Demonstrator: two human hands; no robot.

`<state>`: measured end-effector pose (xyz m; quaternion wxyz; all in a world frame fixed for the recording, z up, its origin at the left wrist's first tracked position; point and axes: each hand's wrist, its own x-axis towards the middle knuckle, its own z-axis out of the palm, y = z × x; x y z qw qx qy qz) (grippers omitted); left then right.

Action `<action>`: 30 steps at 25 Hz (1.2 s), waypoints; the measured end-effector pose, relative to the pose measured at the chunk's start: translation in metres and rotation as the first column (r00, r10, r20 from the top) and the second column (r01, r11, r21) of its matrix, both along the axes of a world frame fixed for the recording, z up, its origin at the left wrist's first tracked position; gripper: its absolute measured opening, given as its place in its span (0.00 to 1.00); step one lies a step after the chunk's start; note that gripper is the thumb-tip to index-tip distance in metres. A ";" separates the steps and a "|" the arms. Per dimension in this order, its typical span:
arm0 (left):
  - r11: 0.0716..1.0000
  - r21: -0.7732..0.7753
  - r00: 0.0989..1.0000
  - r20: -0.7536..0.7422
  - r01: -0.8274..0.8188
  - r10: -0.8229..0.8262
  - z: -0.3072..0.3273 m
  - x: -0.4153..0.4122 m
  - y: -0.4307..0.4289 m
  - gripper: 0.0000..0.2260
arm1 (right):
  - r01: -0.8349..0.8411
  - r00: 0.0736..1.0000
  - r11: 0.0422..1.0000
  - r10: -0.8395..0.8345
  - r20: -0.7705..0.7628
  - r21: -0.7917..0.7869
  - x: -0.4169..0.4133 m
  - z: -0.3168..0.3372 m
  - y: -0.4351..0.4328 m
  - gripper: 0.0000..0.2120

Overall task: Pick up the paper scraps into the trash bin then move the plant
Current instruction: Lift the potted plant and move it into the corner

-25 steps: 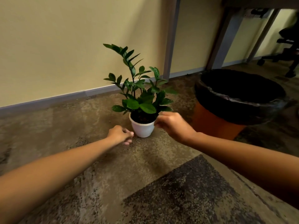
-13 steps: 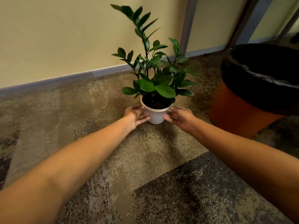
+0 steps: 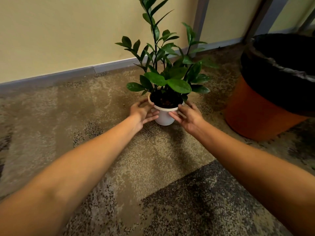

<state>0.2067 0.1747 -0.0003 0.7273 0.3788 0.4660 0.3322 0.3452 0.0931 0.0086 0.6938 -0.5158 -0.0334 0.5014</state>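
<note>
A green leafy plant [image 3: 167,77] grows in a small white pot [image 3: 164,116] that stands on the carpet near the wall. My left hand [image 3: 142,113] lies against the pot's left side, fingers straight across its front and thumb up by the rim. Against the right side lies my right hand [image 3: 187,116], its fingers also straight and touching the pot. To the right stands the orange trash bin [image 3: 255,113], lined with a black bag [image 3: 279,68]. No paper scraps are in view.
A yellow wall with a grey baseboard [image 3: 68,77] runs behind the plant. Grey table legs [image 3: 199,24] stand at the wall behind the plant and the bin. Patterned beige and dark carpet [image 3: 153,167] covers the floor.
Both hands have closed in from beside the pot to lie against its two sides. The view has moved nearer to the plant; the pot still stands on the carpet.
</note>
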 end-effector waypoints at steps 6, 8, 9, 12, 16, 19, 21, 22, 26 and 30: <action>0.999 -0.045 0.993 0.121 0.006 0.000 0.006 0.007 -0.002 0.22 | -0.030 0.997 0.997 0.035 -0.067 0.077 0.002 0.000 0.000 0.29; 0.998 -0.063 0.987 0.161 -0.012 0.023 0.006 0.011 -0.002 0.22 | -0.039 0.995 0.995 0.047 -0.087 0.092 0.005 0.001 0.000 0.28; 0.997 -0.074 0.982 0.184 -0.019 0.032 0.006 0.012 -0.002 0.22 | -0.044 0.994 0.994 0.054 -0.097 0.097 0.006 0.003 0.000 0.27; 0.994 -0.100 0.970 0.235 -0.041 0.064 0.009 0.009 0.000 0.22 | -0.072 0.991 0.990 0.085 -0.105 0.120 0.004 0.007 0.000 0.24; 0.983 -0.140 0.948 0.277 -0.119 0.154 0.016 -0.012 -0.010 0.20 | -0.130 0.986 0.985 0.140 -0.094 0.113 -0.016 0.019 0.000 0.25; 0.971 -0.128 0.919 0.317 -0.202 0.232 0.021 -0.044 -0.022 0.18 | -0.138 0.982 0.982 0.153 -0.110 0.127 -0.050 0.029 -0.008 0.23; 0.967 -0.081 0.919 0.302 -0.242 0.255 0.027 -0.070 -0.032 0.18 | -0.114 0.978 0.984 0.135 -0.160 0.139 -0.077 0.032 -0.016 0.23; 0.964 -0.063 0.923 0.279 -0.258 0.265 0.031 -0.081 -0.037 0.17 | -0.107 0.975 0.985 0.131 -0.179 0.136 -0.090 0.033 -0.020 0.23; 0.960 -0.022 0.943 0.183 -0.279 0.278 0.049 -0.119 -0.066 0.18 | -0.099 0.962 0.989 0.123 -0.245 0.108 -0.126 0.043 -0.045 0.22; 0.958 -0.042 0.947 0.146 -0.283 0.286 0.072 -0.139 -0.098 0.21 | -0.141 0.950 0.985 0.164 -0.265 0.102 -0.141 0.063 -0.071 0.22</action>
